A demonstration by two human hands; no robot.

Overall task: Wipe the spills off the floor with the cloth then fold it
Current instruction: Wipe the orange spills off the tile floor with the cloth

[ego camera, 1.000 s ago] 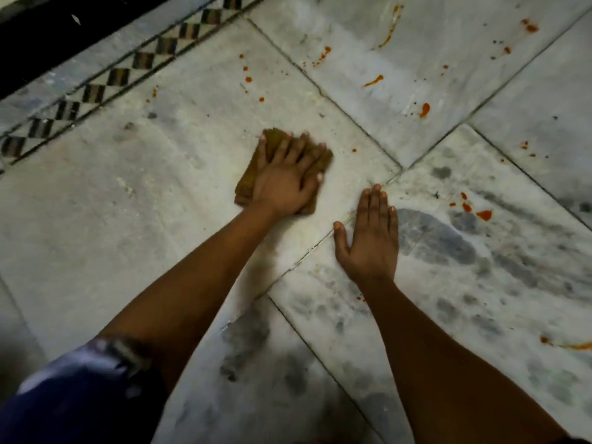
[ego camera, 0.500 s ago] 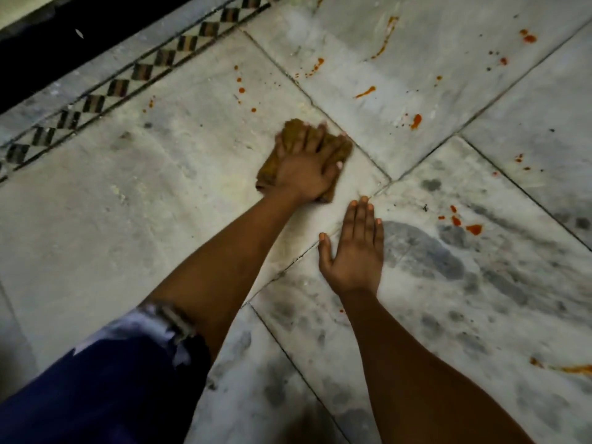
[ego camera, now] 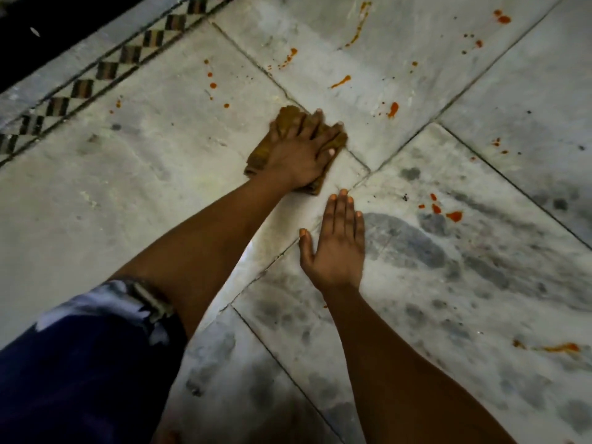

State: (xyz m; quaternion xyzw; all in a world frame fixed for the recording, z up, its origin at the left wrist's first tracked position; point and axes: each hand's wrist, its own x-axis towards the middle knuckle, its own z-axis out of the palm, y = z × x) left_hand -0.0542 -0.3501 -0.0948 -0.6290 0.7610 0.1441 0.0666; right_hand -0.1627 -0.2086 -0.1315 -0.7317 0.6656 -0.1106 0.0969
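Head view: left hand (ego camera: 299, 155) presses flat, fingers extended, on brown cloth (ego camera: 261, 152) lying on marble floor (ego camera: 144, 174). Right hand (ego camera: 336, 245) rests open-palmed on floor just beside. Orange spills (ego camera: 393, 109) lie beyond and right.

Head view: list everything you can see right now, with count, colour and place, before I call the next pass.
cloth: one, mustard brown, bunched flat on the floor at centre, under the left hand
sauce spills: many, orange-red drops and streaks, scattered beyond the cloth, right of the right hand and at the right edge
marble floor: large pale grey slabs with dark veins and dark joints
border strip: one, dark checker inlay, running diagonally at upper left
sleeve: one, dark blue with white patches, lower left
left hand: fingers spread, pressing the cloth down
right hand: flat on the bare floor, near side of the cloth, holding nothing
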